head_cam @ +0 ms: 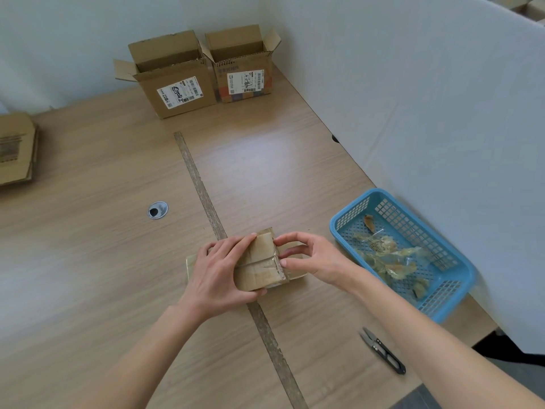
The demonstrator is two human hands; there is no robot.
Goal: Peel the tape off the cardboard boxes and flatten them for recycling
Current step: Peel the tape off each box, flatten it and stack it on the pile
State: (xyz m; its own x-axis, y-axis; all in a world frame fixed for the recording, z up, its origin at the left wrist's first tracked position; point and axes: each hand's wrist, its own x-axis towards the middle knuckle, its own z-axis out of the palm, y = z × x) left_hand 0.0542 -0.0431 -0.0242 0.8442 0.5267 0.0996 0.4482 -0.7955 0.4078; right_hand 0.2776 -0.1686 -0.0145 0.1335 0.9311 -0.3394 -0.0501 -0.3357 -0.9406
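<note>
- You are mid-peel on the small box (259,267), which lies at the near middle of the table (88,246), across the dark seam strip (203,199).
- Your left hand (219,271) lies over the box's left part, fingers curled round it to hold it down.
- Your right hand (306,259) works at the box's right edge, thumb and forefinger pinched close at the tape (278,265); whether a tape end is already caught between them you cannot tell from here.
- Judged from this, the next move calls for a firm hold with the left while the right draws the tape away low and steady, so it comes off in one strip rather than tearing.
- The blue basket (454,261) just to your right holds crumpled pieces of clear and brownish tape; the peeled strip probably belongs there.
- Two open boxes (203,75) stand side by side at the far end, flaps up, labels facing you; what is inside them is not visible.
- A stack of flat cardboard (16,149) lies at the far left edge.
- Snips (383,351) lie near your right forearm, untouched, should the tape resist.
</note>
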